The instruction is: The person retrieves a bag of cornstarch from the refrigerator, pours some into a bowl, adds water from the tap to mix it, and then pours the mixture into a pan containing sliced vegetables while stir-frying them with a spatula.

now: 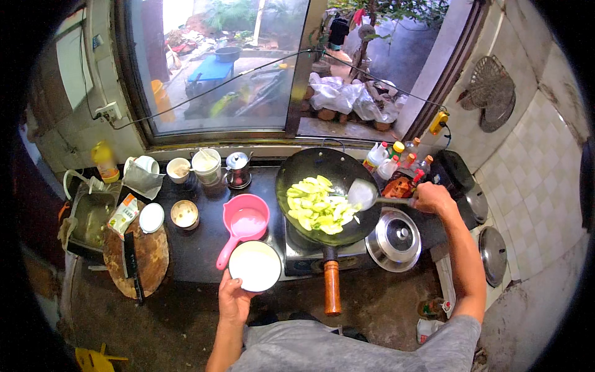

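My left hand grips a white bowl with a dark rim, held just in front of the counter's edge. No food shows in the bowl. My right hand is closed around the handle of a metal spatula. Its blade touches the right side of a heap of pale green vegetable slices in a black wok. The wok sits on a stove, its wooden handle pointing toward me. Behind the bowl, a pink plastic ladle holds what looks like clear liquid.
A glass-and-metal lid lies right of the wok. Several condiment bottles stand behind it. On the left, a cleaver rests on a round wooden board, beside a sink. Small containers, including a white tub, line the window side.
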The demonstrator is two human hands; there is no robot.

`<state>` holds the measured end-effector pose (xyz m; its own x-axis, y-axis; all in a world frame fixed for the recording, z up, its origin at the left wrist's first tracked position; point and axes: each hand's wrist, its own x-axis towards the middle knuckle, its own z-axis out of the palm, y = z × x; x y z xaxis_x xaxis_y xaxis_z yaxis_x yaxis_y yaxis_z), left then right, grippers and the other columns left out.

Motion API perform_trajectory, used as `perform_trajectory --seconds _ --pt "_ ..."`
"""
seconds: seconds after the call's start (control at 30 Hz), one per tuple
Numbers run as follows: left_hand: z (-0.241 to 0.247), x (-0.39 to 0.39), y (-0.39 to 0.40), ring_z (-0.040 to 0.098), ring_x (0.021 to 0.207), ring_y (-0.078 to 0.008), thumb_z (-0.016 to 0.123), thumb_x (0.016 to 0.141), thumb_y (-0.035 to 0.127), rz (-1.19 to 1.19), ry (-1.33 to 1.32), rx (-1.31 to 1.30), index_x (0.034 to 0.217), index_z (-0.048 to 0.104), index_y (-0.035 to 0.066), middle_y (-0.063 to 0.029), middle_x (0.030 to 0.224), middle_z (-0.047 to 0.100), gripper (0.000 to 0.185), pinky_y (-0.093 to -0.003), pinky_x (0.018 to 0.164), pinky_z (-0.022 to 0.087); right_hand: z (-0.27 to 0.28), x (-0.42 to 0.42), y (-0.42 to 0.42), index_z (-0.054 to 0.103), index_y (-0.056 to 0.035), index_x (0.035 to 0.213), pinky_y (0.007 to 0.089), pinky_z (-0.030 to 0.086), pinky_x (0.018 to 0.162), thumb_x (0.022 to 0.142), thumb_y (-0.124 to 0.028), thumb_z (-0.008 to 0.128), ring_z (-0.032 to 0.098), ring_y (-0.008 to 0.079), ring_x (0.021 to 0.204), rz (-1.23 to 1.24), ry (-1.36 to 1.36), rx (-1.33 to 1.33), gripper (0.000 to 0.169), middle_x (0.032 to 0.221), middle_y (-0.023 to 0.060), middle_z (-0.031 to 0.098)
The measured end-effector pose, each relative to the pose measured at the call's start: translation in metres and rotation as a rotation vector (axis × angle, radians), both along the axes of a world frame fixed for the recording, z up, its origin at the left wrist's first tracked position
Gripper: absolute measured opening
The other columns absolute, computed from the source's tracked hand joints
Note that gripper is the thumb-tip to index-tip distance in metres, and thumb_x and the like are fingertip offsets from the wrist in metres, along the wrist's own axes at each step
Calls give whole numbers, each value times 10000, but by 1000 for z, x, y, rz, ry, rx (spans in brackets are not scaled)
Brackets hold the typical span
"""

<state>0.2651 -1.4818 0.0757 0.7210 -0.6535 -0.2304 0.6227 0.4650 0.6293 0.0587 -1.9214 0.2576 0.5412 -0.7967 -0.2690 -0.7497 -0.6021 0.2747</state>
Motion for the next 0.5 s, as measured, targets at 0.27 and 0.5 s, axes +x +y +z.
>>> perform_trajectory --seconds 0.27,0.5 --pt "-1 -4 1 647 1054 -325 573 788 147 20 -5 -18 1342 402 -12 -193 1216 579 602 -449 747 629 -118 15 1 719 -40 1026 243 326 395 905 -215 667 433 74 438 -255 -655 951 219 673 1 605" --pt "-5 -2 4 651 1039 -315 567 804 136 22 0 6 1338 396 -9 -186 1207 579 579 -446 742 630 -59 -22 49 711 -147 1092 448 528 681 808 -256 723 673 326 784 269 -499 -8 304 881 118 690"
